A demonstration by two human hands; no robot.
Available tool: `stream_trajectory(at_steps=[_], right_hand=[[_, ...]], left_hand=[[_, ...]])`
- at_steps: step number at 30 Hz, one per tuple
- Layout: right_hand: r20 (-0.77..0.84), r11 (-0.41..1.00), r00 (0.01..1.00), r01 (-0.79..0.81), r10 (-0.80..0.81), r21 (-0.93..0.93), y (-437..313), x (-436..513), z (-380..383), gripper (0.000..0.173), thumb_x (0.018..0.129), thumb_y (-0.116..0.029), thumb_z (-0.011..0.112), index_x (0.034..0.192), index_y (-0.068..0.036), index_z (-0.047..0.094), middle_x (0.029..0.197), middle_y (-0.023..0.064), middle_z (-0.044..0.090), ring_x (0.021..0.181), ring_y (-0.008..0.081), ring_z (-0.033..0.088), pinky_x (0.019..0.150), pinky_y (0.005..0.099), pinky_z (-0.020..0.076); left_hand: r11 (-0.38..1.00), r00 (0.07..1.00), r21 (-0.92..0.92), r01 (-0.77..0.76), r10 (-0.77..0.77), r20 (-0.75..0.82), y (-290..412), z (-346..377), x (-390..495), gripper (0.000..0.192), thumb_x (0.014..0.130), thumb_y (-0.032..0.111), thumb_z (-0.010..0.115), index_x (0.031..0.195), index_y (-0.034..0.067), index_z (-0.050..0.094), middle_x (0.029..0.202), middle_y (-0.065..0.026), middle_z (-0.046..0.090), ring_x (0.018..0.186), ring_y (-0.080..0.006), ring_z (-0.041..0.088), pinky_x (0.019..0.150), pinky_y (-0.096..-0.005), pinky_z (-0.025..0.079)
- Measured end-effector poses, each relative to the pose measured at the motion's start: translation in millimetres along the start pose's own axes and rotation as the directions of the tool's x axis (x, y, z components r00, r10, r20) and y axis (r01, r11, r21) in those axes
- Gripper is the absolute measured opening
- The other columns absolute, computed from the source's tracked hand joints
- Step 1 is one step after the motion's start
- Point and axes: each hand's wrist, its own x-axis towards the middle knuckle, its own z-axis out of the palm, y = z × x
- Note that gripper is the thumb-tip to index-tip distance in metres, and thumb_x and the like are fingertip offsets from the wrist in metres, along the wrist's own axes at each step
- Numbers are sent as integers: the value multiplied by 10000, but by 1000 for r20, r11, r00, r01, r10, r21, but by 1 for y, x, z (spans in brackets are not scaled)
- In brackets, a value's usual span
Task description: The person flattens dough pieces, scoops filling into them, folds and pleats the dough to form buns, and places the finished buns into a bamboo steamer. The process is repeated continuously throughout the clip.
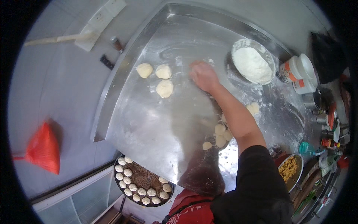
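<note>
My right hand (204, 75) reaches across the steel worktop (139, 120), blurred, its fingers curled downward near the middle. Whether anything lies under the fingers cannot be seen. Left of it sit three larger dough balls, two side by side (144, 70) (163, 71) and one nearer me (164, 88). Several small flattened dough pieces (220, 129) lie beside and partly behind my forearm, with a lone piece (207, 145) close by. A pair of dough pieces (254, 108) rests to the right of the arm. My left hand is out of view.
A bowl of flour (251, 65) stands at the back right, beside white tubs (304, 68). A bowl of yellowish crumbly filling (289, 168) is at the right. Below the worktop's left corner, a round tray (145, 179) holds many dough balls. A red bag (44, 149) hangs at the left.
</note>
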Motion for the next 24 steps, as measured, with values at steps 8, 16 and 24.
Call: stream_trajectory(at_steps=[8, 16, 24], right_hand=[[-75, 902, 953, -303, 294, -307, 46, -115, -63, 368, 932, -239, 640, 1218, -7, 638, 1346, 189, 616, 1254, 365, 566, 1073, 477, 454], [163, 957, 943, -287, 290, -45, -10, -107, -22, 395, 876, -138, 608, 1220, 57, 620, 1294, 271, 602, 1232, 413, 554, 1090, 522, 425], [181, 914, 895, 401, -407, 66, -228, -213, 51, 317, 876, -119, 565, 1170, -43, 656, 1328, 174, 616, 1263, 381, 556, 1060, 514, 436]], left_hand=[[997, 997, 16, -77, 77, 24, 8, -13, 6, 303, 1035, 218, 437, 807, 45, 535, 758, -63, 539, 716, -203, 479, 663, -376, 443], [984, 983, 55, -169, 164, 77, 24, -18, 50, 294, 1044, 319, 521, 1145, 44, 541, 934, -98, 654, 811, -235, 617, 678, -367, 497], [923, 921, 30, -384, 380, 81, 32, 1, 40, 466, 1053, 392, 561, 1365, 46, 561, 1032, -126, 726, 889, -227, 692, 659, -331, 497]])
